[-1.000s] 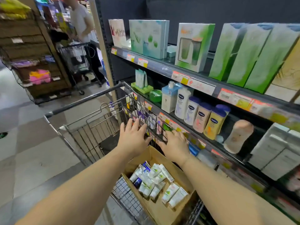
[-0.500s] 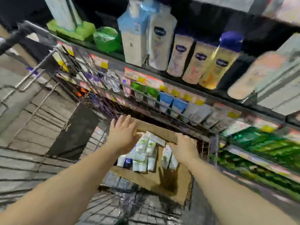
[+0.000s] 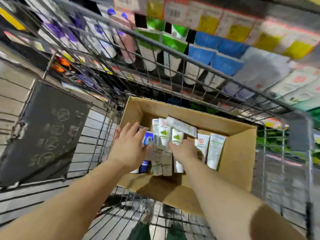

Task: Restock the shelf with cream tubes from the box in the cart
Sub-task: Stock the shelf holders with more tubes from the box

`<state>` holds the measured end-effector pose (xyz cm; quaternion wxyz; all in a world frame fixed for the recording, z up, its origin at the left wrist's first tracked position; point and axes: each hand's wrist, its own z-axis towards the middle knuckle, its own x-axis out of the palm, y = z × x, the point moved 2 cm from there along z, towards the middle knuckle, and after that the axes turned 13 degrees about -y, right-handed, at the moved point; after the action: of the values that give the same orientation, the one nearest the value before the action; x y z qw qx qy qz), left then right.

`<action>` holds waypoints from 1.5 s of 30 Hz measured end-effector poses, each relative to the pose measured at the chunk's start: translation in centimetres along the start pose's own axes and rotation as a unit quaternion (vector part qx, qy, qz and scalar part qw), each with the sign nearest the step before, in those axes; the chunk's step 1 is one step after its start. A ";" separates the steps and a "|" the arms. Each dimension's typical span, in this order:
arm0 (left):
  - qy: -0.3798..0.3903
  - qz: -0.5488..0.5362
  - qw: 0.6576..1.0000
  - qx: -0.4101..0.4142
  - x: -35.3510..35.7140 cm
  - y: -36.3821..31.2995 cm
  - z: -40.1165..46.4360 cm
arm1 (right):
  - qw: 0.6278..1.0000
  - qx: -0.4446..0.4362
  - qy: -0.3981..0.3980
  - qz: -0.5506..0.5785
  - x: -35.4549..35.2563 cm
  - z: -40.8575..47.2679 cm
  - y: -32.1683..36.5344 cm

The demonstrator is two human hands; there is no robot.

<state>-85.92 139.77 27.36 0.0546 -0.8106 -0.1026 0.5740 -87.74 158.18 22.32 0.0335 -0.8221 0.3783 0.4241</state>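
Note:
An open cardboard box [image 3: 239, 153] sits in the wire cart [image 3: 97, 141]. Several cream tubes [image 3: 215, 149] lie in it, mostly white with green print, plus a blue one [image 3: 148, 138]. My left hand [image 3: 129, 146] hovers over the left side of the pile with its fingers spread and holds nothing. Down in the middle of the pile is my right hand [image 3: 186, 150], touching the white and green tubes. Its fingertips are hidden among them, so a grip cannot be made out. The view is blurred.
Beyond the cart's far wire side [image 3: 173, 49] runs a shelf row of hanging tubes and boxes [image 3: 200, 54] under price labels [image 3: 207, 18]. A black flap [image 3: 46, 132] forms the cart's left end. Tiled floor shows through the wires.
My view has dropped and moved closer to the box. Both hands have gone deeper into it, the left one spreading over the tubes and the right one sinking among them.

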 end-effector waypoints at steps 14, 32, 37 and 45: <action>0.082 -0.426 0.890 -0.138 -2.6 -0.1 0.8 | 0.983 -0.143 0.104 0.056 -0.4 -6.3 1.3; 0.123 -0.505 0.838 -0.168 -10.0 -2.2 -3.7 | 0.971 -0.052 0.093 0.214 -8.5 -9.4 0.2; 0.122 -0.457 0.881 -0.008 -18.6 -11.0 -4.3 | 0.956 -0.102 0.000 0.275 -19.8 -13.6 -0.4; 0.140 -0.454 0.849 0.230 -29.8 -35.8 -9.6 | 0.873 -0.150 -0.161 0.435 -42.5 -20.0 -12.1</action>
<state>-90.11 168.04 65.36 0.5081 -0.7095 -0.3152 0.3730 -81.50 184.50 62.62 -0.2178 -0.4897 0.6190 0.5741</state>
